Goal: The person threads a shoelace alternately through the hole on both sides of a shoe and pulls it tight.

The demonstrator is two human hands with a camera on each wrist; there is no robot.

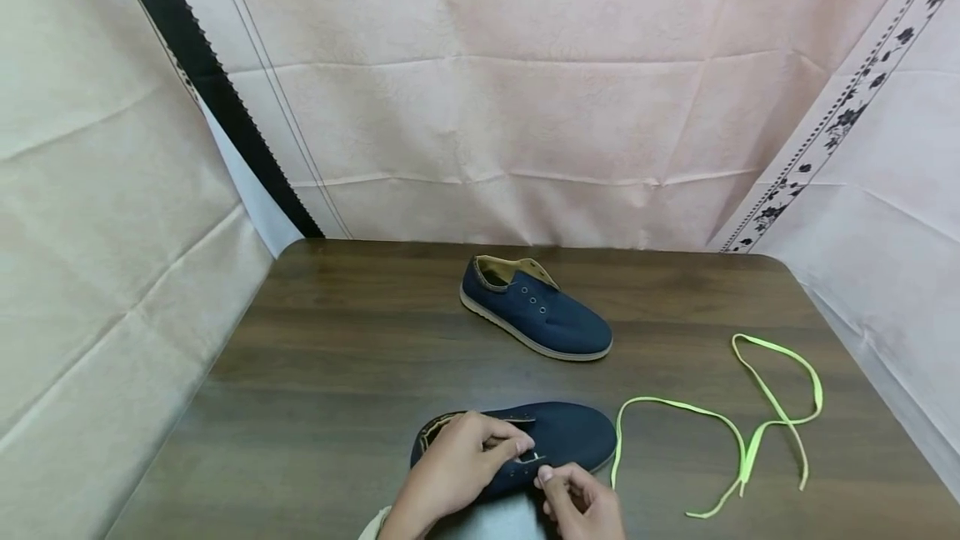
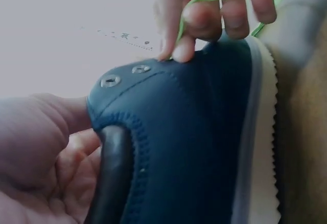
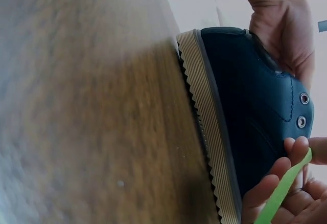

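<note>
A navy blue shoe (image 1: 573, 432) stands on the table, toe to the right. My left hand (image 1: 468, 457) reaches over its opening and holds the eyelet flap, thumb and fingers on either side of the edge, as the left wrist view shows (image 2: 41, 152). At that flap, my right hand (image 1: 583, 502) pinches a lime green shoelace (image 3: 281, 193) by an eyelet. Two metal eyelets (image 3: 302, 111) show bare beside the fingertips in the right wrist view. The eyelet under the fingers is hidden, so how far the lace goes through cannot be seen.
A matching navy shoe (image 1: 536, 311) with unlaced eyelets sits farther back on the brown wooden table (image 1: 315, 407). More lime green lace (image 1: 750, 452) lies in loops to the right. Pale patterned cloth (image 1: 487, 107) hangs behind the table and at both sides.
</note>
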